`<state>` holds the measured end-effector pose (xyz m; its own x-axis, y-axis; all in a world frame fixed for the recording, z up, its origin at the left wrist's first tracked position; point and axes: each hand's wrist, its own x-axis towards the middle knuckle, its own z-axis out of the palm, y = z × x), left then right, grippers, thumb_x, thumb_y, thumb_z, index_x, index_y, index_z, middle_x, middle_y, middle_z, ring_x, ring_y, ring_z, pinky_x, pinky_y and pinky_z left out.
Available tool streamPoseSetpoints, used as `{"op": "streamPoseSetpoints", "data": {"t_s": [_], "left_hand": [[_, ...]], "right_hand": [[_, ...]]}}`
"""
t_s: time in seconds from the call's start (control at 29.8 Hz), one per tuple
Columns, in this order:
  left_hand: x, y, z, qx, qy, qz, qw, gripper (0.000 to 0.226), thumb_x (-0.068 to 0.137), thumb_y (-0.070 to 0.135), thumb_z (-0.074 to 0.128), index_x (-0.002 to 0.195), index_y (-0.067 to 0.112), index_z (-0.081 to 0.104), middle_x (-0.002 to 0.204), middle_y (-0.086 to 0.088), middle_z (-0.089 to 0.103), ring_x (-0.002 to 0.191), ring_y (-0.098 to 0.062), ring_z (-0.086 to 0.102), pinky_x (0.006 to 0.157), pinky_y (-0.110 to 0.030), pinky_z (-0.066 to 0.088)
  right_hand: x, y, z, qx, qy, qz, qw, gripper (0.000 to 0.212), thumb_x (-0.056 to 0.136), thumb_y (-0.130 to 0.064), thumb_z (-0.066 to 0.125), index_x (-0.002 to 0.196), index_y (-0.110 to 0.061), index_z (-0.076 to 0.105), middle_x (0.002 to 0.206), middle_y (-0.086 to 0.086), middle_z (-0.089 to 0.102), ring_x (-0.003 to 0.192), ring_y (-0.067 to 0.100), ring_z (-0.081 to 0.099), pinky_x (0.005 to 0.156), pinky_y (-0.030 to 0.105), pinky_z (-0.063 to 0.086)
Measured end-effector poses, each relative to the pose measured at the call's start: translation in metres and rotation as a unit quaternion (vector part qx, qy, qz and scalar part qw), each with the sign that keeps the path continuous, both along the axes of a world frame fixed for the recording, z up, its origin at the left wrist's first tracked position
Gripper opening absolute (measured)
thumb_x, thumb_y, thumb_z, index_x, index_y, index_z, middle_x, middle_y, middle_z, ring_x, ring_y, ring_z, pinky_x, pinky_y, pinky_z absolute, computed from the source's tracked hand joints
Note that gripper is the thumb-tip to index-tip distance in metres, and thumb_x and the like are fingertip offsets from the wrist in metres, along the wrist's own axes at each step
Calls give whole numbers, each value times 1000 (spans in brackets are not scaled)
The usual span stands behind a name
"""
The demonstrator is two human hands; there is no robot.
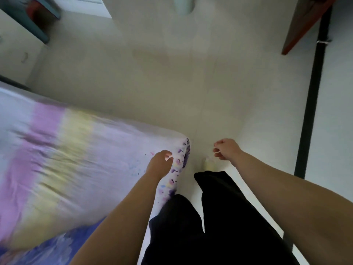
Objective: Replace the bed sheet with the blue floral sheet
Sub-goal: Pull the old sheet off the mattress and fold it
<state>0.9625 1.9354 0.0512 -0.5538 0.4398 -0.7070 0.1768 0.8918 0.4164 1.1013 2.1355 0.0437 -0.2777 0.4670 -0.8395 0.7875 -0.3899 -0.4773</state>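
At the bed (63,150) corner, left hand (159,164) pinching the edge of the pastel striped sheet (80,153) where it wraps the mattress; right hand (226,150) just beyond that corner, loosely curled over the floor (172,83), clamped on nothing. Hands apart. Blue floral sheet (63,247) apparently showing under the near edge of the bed, blurred. Best to lift the corner clear first, then peel steadily along the bed, keeping fabric off the floor.

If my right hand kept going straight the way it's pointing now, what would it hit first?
Probably nothing soon: the right hand hangs loosely curled over bare floor, beside the bed's corner. Depth is hard to judge.
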Motion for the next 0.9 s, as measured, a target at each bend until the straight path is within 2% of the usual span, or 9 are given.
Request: {"op": "streamPoseSetpoints", "data": {"t_s": [0.13,0.27,0.37,0.47,0.57,0.67,0.77,0.84,0.9], "left_hand": [[-11,61,-21,-17,0,-17,1000,30,97,26,45,126,22,54,128,0,55,114,-19,56,87,-26,43],[-22,90,-60,-60,31,-73,995,35,96,29,46,130,25,49,132,-2,51,120,-22,46,99,-34,39],[-30,98,-91,-87,55,-104,989,37,96,29,46,134,25,46,138,0,45,125,-23,39,100,-36,35],[-37,98,-127,-114,64,-136,982,43,94,17,45,137,24,42,143,1,41,130,-22,35,102,-35,32],[-41,100,-160,-119,62,-154,979,58,87,4,42,142,24,35,149,4,33,138,-19,25,108,-35,27],[-46,106,-187,-96,85,-184,975,55,93,14,42,146,23,31,155,5,26,144,-18,16,115,-37,19],[-53,112,-210,-89,98,-238,962,57,97,41,41,149,24,25,158,4,20,147,-17,9,118,-39,6],[-58,114,-220,-111,90,-284,948,66,94,52,41,150,26,19,159,5,16,148,-17,4,118,-42,0],[-61,114,-225,-131,102,-313,935,65,94,45,46,150,26,19,157,5,21,147,-17,7,117,-46,-1]], "right_hand": [[-20,48,-31,-8,-31,24,999,18,95,-11,46,79,-12,53,73,6,58,56,17,53,54,24,42],[-35,50,-84,-60,-70,49,995,16,93,-9,47,78,-12,54,70,6,57,53,16,52,51,22,39],[-50,36,-130,-106,-86,63,989,13,94,-15,48,86,-12,57,70,2,59,53,12,52,49,20,39],[-58,11,-174,-158,-109,58,980,14,94,-17,48,89,-13,60,70,-1,59,53,11,53,49,20,40],[-64,-4,-214,-200,-125,50,971,17,95,-13,45,86,-10,59,77,6,58,56,13,52,51,22,40],[-72,-16,-256,-187,-122,-8,975,13,89,-16,51,100,-13,57,91,14,58,69,25,58,63,32,48],[-85,-27,-277,-222,-128,-108,961,29,84,-20,61,107,-22,43,93,7,53,78,21,53,68,36,51],[-96,-33,-286,-227,-123,-93,962,18,91,-15,55,107,-18,48,96,8,55,91,24,54,82,38,52],[-100,-42,-296,-205,-132,-51,968,11,93,-8,46,96,-8,57,98,15,60,90,24,57,77,32,48]]}}
